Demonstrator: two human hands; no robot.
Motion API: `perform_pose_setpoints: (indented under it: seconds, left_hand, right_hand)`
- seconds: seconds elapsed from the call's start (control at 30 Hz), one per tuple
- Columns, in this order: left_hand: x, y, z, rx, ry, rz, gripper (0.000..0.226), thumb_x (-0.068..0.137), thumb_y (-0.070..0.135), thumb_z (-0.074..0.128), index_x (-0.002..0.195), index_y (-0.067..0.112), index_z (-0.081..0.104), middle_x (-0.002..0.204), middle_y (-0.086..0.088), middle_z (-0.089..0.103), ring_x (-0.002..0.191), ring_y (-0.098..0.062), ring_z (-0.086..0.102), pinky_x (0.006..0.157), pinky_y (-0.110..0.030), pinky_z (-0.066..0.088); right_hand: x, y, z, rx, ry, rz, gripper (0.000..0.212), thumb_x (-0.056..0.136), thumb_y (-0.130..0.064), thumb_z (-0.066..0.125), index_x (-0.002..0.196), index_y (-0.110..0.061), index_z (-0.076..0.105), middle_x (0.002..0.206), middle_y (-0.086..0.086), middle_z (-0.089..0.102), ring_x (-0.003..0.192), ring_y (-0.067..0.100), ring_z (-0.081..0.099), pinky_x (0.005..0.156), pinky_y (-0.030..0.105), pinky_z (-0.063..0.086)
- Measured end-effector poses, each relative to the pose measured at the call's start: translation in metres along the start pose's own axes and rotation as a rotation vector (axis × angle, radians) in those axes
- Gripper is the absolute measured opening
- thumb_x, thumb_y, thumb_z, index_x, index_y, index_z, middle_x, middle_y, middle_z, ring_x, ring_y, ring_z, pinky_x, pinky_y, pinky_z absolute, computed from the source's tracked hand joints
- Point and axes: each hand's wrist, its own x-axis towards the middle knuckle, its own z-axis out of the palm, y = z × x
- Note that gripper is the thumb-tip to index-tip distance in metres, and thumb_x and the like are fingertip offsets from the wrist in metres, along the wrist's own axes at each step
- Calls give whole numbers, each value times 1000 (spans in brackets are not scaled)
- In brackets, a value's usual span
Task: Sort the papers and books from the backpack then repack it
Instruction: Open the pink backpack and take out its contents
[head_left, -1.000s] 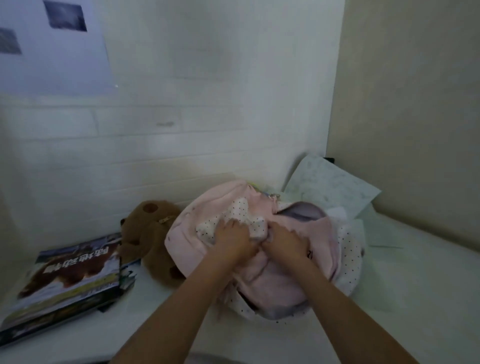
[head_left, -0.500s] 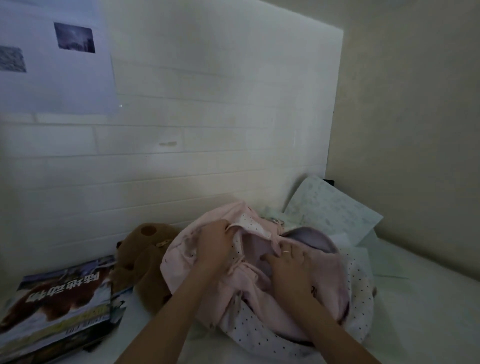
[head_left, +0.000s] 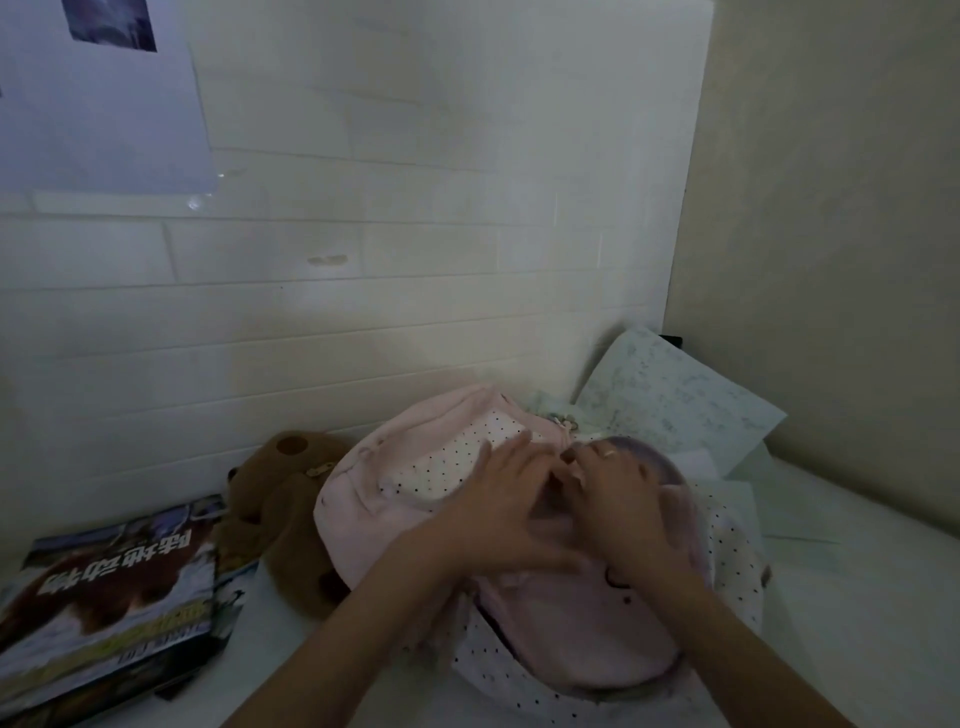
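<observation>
A pink backpack (head_left: 374, 499) with white dotted panels lies on the white table, its top toward the wall. My left hand (head_left: 506, 512) rests flat on its middle with fingers spread, holding nothing. My right hand (head_left: 618, 496) lies beside it on the bag's upper part, fingertips curled near the zipper pull (head_left: 563, 423); whether it pinches anything is hidden. Pale green papers (head_left: 675, 400) lean against the wall behind the bag. A stack of books (head_left: 114, 587) with an animal cover lies at the left.
A brown teddy bear (head_left: 283, 499) sits between the books and the backpack. More pale sheets (head_left: 779, 514) lie flat to the right of the bag. A paper sheet (head_left: 98, 98) hangs on the brick wall at upper left.
My left hand let go of the dotted flap and now lies flat with fingers spread. My right hand slid up toward the zipper. The view tilted upward slightly.
</observation>
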Motion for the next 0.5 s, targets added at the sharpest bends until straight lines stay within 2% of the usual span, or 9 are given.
perform_pose_setpoints:
  seconds: [0.07,0.1,0.13,0.17,0.23,0.33,0.43,0.5]
  left_hand:
    - [-13,25,16,143,-396,-2,117,65,66,68,148,30,-6,157,9,-15,142,-19,-25,108,-56,-19]
    - [-18,32,26,234,-504,-21,122,64,68,68,146,34,-16,155,8,-24,140,-23,-29,105,-62,-22]
    - [-21,35,34,301,-553,-22,124,63,70,67,144,36,-20,155,5,-26,139,-28,-30,102,-68,-22]
    - [-21,35,41,337,-562,-19,123,62,69,68,144,38,-20,156,2,-24,139,-32,-29,100,-71,-20]
    - [-19,34,46,335,-541,-23,122,64,61,72,144,41,-17,157,-1,-20,140,-38,-24,102,-74,-11]
    - [-20,44,44,350,-486,14,124,65,48,75,143,41,-20,156,-5,-22,140,-45,-17,103,-74,5]
    - [-21,54,47,335,-337,-12,126,66,42,75,143,37,-24,156,-11,-16,139,-49,8,103,-63,22]
    - [-18,56,49,320,-137,-48,119,68,34,70,143,38,-23,155,-11,-3,128,-43,32,97,-51,36]
  right_hand:
    - [8,22,-3,-170,-159,213,54,89,-47,48,138,-30,34,147,6,33,136,33,28,108,57,21]
    - [10,34,-4,-207,-269,310,68,87,-53,49,145,-31,21,153,9,23,140,38,19,108,64,13]
    - [10,44,-4,-201,-343,387,80,85,-58,51,148,-30,12,154,12,21,140,42,18,107,68,12]
    - [9,55,-5,-158,-382,443,87,82,-58,55,149,-29,8,150,15,29,136,42,28,106,68,19]
    - [6,71,-7,-63,-401,497,87,75,-54,64,143,-21,20,134,13,48,122,36,48,99,56,37]
    - [13,78,-23,65,-391,478,61,80,-37,67,126,-5,44,127,16,54,114,32,54,89,37,45]
    - [33,78,-50,518,-378,594,52,86,-25,63,127,3,49,127,18,53,115,34,53,88,35,45]
    - [41,72,-67,837,-369,626,40,88,-26,62,119,-2,58,124,17,59,110,32,58,94,39,48]
